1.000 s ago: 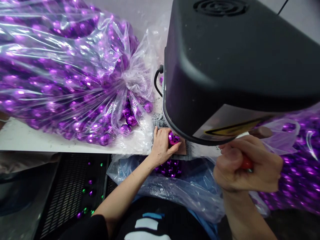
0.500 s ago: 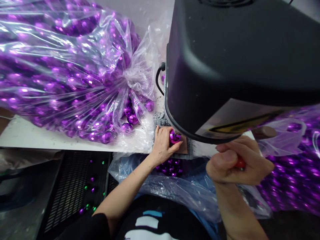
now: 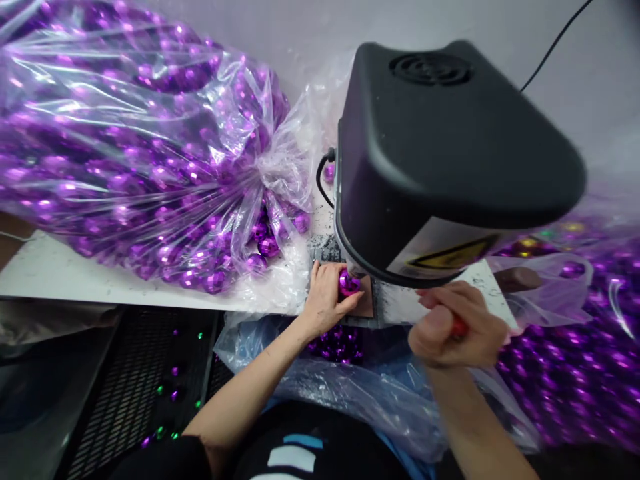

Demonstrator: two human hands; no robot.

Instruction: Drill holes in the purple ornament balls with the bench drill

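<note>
While my left hand (image 3: 327, 300) curls round a faceted purple ball (image 3: 349, 283), fingers and thumb pinching it from its nine o'clock side, the ball sits on a small brown plate (image 3: 367, 301) at the near edge of the white bench (image 3: 60, 275), right under the nose of the black machine head (image 3: 440, 153). Thumb below, fingers above, the ball is pressed between them and touching the plate.

My right hand (image 3: 457, 327) is closed in a fist round a red handle (image 3: 459, 325), of which only a sliver shows between my fingers; it is at three o'clock from the ball, just in front of the machine's lower face, where a yellow warning label (image 3: 450, 252) shows. This hand is blurred, so I cannot tell how the handle joins the machine.

At ten o'clock from my left hand lies a big clear plastic bag (image 3: 145, 147) stuffed with the same purple balls, its gathered neck pointing at the machine. A few loose purple balls (image 3: 267, 245) lie at its mouth, near my knuckles. A black cable (image 3: 323, 177) loops at the machine's left side.

At six o'clock from the ball, below the bench edge, a blue-tinted plastic bag (image 3: 360, 387) hangs open with a cluster of purple balls (image 3: 337, 343) in it. At three o'clock, beyond my right hand, another clear bag (image 3: 575, 353) of purple balls spreads out. At eight o'clock a black grille (image 3: 140, 380) on the floor carries scattered small green and purple beads (image 3: 173, 387).
</note>
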